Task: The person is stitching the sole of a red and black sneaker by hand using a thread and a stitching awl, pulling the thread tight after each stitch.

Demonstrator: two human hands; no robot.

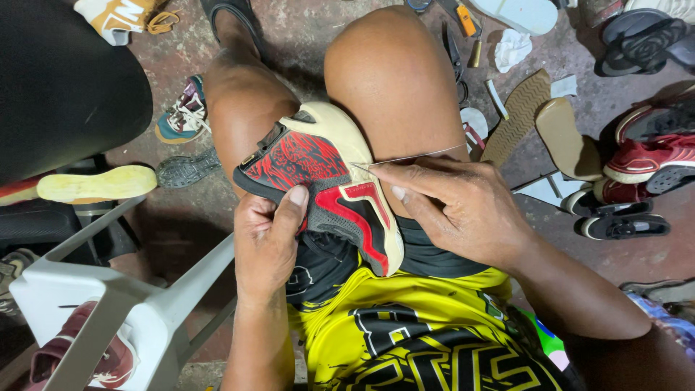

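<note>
Seated person, knees apart, a red-and-black sneaker [318,188] wedged between the thighs with its cream sole turned up and toward the right knee. Left hand [268,235] wraps the upper from below, thumb pressed flat on the dark mesh near the red trim, fingers curled shut around the shoe's side. Right hand [452,203] has its fingers pinched narrow on a thin needle [362,168] at the seam where sole meets upper; a pale thread [427,153] runs taut from there across the right knee. The shoe looks light, the upper soft and giving, the sole rim stiffer and likely tough to pierce; best held as it is, by the upper close to the stitch line, so it does not twist. The needle is slim and slippery, easy to lose from the grip. On the concrete floor [304,32] around: loose soles [517,116], a pile of red shoes [651,156], a yellowish sole [94,183], a white plastic stool [108,311] at lower left.
</note>
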